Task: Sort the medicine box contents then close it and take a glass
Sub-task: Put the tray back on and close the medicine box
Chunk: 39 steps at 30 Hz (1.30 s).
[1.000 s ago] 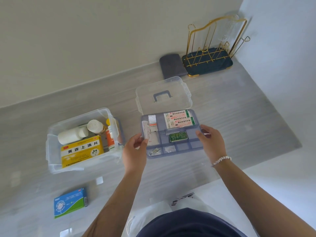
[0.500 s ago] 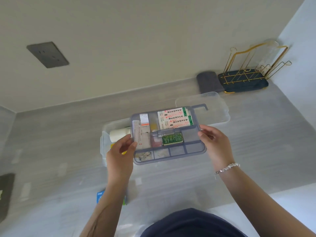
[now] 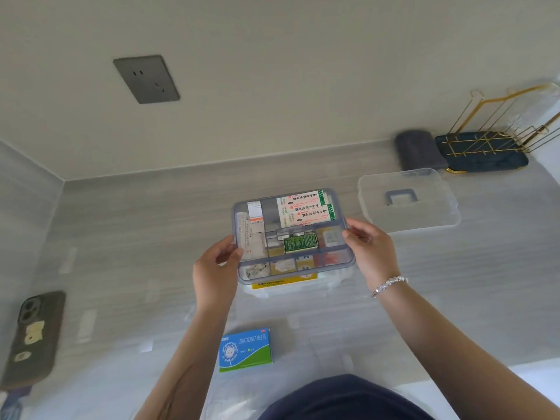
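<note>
Translucent grey plastic, the divided insert tray (image 3: pixel 292 234) hangs level between the left hand (image 3: pixel 215 269) and right hand (image 3: pixel 370 253), fingers (image 3: pixel 357 234) curled round opposite short edges, probably so the sachets stay in their compartments. Directly beneath the fingers sits the clear medicine box (image 3: pixel 291 287), apparently awaiting the tray. Beyond the right fingers, apart on the table (image 3: pixel 136 225), lies the handled lid (image 3: pixel 407 200); nearer than the left wrist, a Loratadine tablets box (image 3: pixel 245 350).

Translucent smooth plastic tray (image 3: pixel 339 195), clear plastic lid (image 3: pixel 424 213), gold metal rack (image 3: pixel 500 116).
</note>
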{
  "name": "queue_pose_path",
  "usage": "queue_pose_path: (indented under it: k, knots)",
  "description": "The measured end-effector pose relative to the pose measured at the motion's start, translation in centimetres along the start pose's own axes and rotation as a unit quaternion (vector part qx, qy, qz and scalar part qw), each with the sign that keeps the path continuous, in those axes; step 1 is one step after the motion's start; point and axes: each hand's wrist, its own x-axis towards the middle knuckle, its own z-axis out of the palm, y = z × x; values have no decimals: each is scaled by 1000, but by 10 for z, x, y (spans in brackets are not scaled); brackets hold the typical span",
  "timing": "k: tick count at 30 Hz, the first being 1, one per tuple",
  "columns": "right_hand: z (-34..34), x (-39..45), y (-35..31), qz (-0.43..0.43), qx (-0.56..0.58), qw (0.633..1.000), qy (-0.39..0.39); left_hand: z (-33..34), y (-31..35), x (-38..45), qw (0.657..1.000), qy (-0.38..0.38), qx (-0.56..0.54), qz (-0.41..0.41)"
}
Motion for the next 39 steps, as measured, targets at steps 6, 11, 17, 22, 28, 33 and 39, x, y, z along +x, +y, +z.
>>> queue_pose_path:
  k: [6, 11, 17, 22, 28, 33, 39]
  knots:
    - [3, -1, 15, 17, -75, 997, 26, 4, -11, 2, 999, -31, 32, -25]
    - [4, -6, 21, 2, -124, 992, 34, 3, -17, -4, 998, -24, 52, -20]
    - [5, -7, 23, 1, -137, 990, 43, 4, -19, -3, 997, -12, 73, -16]
    - [6, -11, 26, 1, -109, 993, 51, 7, -24, -5, 999, -11, 39, -35]
    - [0, -12, 27, 6, -87, 996, 29, 13, -21, -14, 999, 15, 40, -14]
    - [-14, -17, 34, 17, -63, 998, -8, 33, -6, -40, 999, 21, 19, 34]
    - [-51, -9, 39, 26, -2, 1000, -18, 96, 25, -76, 996, -64, -35, 53]
